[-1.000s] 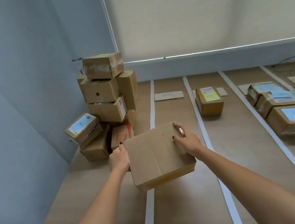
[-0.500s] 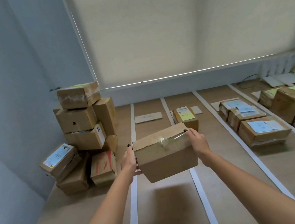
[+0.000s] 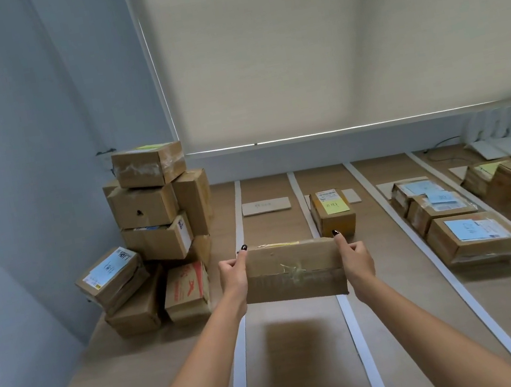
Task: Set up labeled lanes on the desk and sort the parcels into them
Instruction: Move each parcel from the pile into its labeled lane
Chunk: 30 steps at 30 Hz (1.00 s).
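Both arms stretched forward, left hand (image 3: 233,277) and right hand (image 3: 356,257) gripping the two ends of a cardboard parcel (image 3: 293,270), fingers curled over its top edge, holding it up off the desk (image 3: 163,373) above the lane between two white tape strips (image 3: 236,227). Far end of that lane has a cardboard label (image 3: 266,206). Unsorted pile of boxes (image 3: 155,231) sits left, a yellow-noted box (image 3: 333,217) just behind, blue-labelled boxes (image 3: 470,235) on the right.

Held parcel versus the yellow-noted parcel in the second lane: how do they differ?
The held parcel is off the desk, gripped by the left hand and right hand; the yellow-noted parcel rests on the desk. The held parcel's visible faces show no label; the yellow-noted parcel shows one. Both are brown cardboard.
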Tool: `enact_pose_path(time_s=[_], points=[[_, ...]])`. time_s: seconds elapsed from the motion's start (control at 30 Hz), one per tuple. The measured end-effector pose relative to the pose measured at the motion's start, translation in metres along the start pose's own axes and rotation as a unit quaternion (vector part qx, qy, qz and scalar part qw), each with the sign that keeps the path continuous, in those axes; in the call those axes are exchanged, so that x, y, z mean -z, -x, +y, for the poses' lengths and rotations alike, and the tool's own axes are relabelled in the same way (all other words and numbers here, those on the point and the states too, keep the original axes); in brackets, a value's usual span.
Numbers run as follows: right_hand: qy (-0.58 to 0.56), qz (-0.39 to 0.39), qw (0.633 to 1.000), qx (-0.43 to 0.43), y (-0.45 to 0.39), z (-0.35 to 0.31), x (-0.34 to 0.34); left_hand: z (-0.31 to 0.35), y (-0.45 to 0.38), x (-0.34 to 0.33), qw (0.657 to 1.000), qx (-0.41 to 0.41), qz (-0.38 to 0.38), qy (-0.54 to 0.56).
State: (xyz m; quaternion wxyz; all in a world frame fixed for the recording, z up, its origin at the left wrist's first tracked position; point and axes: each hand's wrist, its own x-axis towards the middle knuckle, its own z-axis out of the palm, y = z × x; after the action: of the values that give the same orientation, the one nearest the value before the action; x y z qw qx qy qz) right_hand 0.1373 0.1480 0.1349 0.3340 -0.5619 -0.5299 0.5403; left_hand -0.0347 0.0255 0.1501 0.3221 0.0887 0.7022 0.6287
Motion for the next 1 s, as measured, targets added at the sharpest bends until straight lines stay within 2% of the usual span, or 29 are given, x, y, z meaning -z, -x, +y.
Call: enact_pose_path(time_s=[0.13, 0.23, 0.6, 0.77, 1.0], points=[[0.008, 0.036, 0.999, -0.037, -0.001, 0.001, -0.007, 0.002, 0.001, 0.001, 1.0, 0.004, 0.011, 0.014], [0.052, 0.028, 0.998, -0.023, -0.001, 0.003, -0.013, 0.002, 0.0, 0.003, 1.0, -0.005, 0.014, 0.015], [-0.031, -0.122, 0.992, 0.005, 0.0, 0.01, -0.018, -0.009, -0.014, 0.024, 0.992, -0.037, -0.041, -0.111], [-0.065, -0.15, 0.987, 0.005, -0.003, 0.011, -0.021, -0.015, -0.015, 0.029, 0.99, -0.037, -0.093, -0.103], [-0.071, -0.156, 0.985, -0.007, -0.007, 0.02, -0.023, -0.027, -0.019, 0.029, 0.989, -0.065, -0.076, -0.111]])
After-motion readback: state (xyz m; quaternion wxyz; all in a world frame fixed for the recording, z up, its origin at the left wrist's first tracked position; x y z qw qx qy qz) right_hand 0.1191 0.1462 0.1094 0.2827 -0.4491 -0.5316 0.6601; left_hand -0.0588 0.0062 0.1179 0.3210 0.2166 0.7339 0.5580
